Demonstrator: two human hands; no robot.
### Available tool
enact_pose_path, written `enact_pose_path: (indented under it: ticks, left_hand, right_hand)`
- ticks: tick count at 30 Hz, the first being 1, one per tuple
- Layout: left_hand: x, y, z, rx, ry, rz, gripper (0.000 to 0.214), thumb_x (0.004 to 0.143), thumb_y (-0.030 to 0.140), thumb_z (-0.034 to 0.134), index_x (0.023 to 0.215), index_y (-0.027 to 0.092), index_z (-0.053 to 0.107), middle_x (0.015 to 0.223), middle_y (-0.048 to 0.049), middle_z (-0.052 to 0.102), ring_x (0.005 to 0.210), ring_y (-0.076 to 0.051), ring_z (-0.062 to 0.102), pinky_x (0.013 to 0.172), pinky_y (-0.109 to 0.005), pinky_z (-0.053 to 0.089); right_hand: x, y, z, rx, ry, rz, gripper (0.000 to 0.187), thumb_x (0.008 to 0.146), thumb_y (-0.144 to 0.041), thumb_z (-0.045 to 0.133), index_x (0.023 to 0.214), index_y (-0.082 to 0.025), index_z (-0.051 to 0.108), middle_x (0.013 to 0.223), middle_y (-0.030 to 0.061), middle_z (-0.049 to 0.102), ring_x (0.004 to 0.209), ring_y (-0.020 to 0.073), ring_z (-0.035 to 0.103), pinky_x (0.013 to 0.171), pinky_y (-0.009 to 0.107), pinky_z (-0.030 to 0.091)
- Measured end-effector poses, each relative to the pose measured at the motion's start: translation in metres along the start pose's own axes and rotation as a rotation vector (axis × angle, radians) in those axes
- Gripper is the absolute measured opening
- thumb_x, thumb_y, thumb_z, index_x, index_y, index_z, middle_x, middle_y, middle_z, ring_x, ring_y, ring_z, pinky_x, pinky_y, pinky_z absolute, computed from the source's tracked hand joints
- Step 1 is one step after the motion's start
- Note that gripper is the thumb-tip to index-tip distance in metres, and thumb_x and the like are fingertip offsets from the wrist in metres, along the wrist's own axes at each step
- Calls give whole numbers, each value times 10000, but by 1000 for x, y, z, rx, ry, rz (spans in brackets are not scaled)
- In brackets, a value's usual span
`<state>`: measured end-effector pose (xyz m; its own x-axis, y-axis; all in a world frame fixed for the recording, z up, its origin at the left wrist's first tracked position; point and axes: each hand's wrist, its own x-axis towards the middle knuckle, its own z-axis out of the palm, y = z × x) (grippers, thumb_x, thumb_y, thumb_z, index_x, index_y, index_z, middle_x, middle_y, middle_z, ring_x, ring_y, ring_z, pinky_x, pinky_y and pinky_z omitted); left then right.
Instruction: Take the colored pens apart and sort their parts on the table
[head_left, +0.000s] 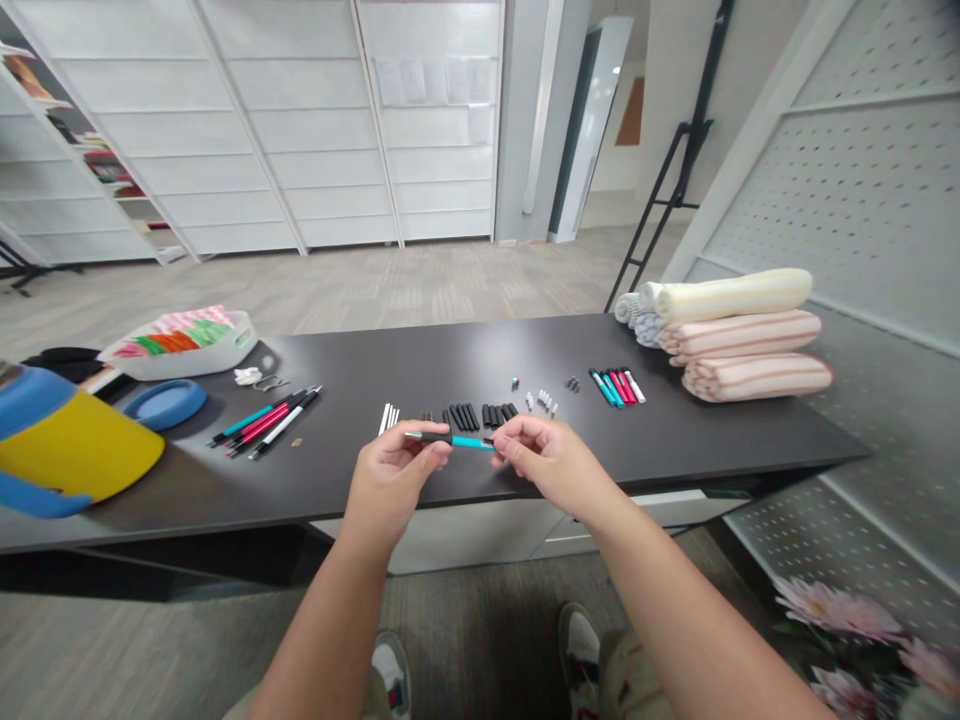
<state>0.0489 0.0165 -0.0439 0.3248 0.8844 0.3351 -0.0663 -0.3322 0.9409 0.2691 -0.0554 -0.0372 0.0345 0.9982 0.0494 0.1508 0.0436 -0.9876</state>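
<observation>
I hold a teal and black pen (pixel 459 441) level above the front of the dark table (pixel 675 450). My left hand (pixel 394 475) pinches its left, black end. My right hand (pixel 541 458) pinches its right end. Just behind the pen lie several black pen parts (pixel 480 414) in a row, thin white refills (pixel 388 416) to their left and small white pieces (pixel 541 401) to their right. A group of finished pens (pixel 266 420) lies at the left, and short coloured pen barrels (pixel 617 386) lie at the right.
A white tray (pixel 180 358) with coloured packets stands at the back left, beside a blue lid (pixel 165 402) and a yellow and blue container (pixel 67 450). Rolled striped towels (pixel 746 335) are stacked at the right end. My shoes (pixel 577 630) show below the table edge.
</observation>
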Motion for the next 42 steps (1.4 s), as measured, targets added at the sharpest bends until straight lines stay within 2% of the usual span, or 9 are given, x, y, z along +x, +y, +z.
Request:
enact_pose_path:
  ticks: [4,9,11,13,16,22,27,34,42]
  left_hand:
    - [-3,11,18,56,-26,136,235,1023,402,620,1074,191,708,1065,-90,765,941,-191,723,848,-328,592]
    - [-7,28,16,379,164,429,160,1089,269,462,1152,245,608,1010,-45,748,1035,-200,707,1058,-447,518]
    - [-4,25,7,652,42,596,176,1069,222,485,1167,256,627,1051,-49,737,1075,-215,674,1120,-487,457]
    - [0,18,-1,853,-72,673,196,1060,202,497,1184,247,642,1050,-60,726,1019,-223,655,1040,-463,481]
    - [5,8,-5,1072,-181,690,191,1053,238,535,1178,242,680,975,-63,704,904,-237,629,833,-401,478]
    - [7,4,4,1204,-276,767,248,1051,276,572,1276,207,651,943,-55,727,849,-243,623,774,-403,434]
    - [5,7,6,1157,-241,771,161,1064,301,560,1093,188,672,961,-74,760,860,-230,658,800,-395,461]
    - [6,7,7,1145,-280,795,193,1064,316,566,1139,188,689,1017,-64,796,829,-209,701,769,-364,515]
    - [17,-3,2,945,-374,607,262,1071,361,542,1185,212,725,1094,-28,818,943,-207,777,819,-313,556]
  right_hand:
    - [-2,-1,6,-150,-9,-50,227,979,-425,646,1025,-218,726,860,18,760,672,139,605,612,253,446]
    - [1,-4,11,-409,115,-115,207,993,-421,632,1033,-240,725,761,-7,701,660,152,606,612,263,412]
    - [1,-6,10,-403,109,-130,293,1049,-446,532,946,-225,696,781,-1,700,667,145,613,625,261,417]
    - [0,-8,8,-361,74,-146,423,1098,-471,406,872,-215,656,791,0,696,662,134,611,637,256,422]
    - [-2,-9,8,-342,31,-176,516,1119,-509,313,833,-211,623,780,0,689,693,135,621,665,254,421]
    - [3,-6,15,-595,63,-227,455,1108,-452,394,753,-215,553,698,-10,617,667,147,561,641,276,338]
    - [5,-4,15,-574,117,-214,477,1092,-464,429,695,-217,519,637,-22,554,625,141,527,612,278,324]
    - [2,-1,11,-479,184,-188,485,1069,-473,483,686,-211,626,632,-21,617,638,139,577,630,262,378]
    - [5,-2,11,-563,175,-198,375,1030,-409,587,730,-213,696,648,-6,685,627,144,605,619,274,374]
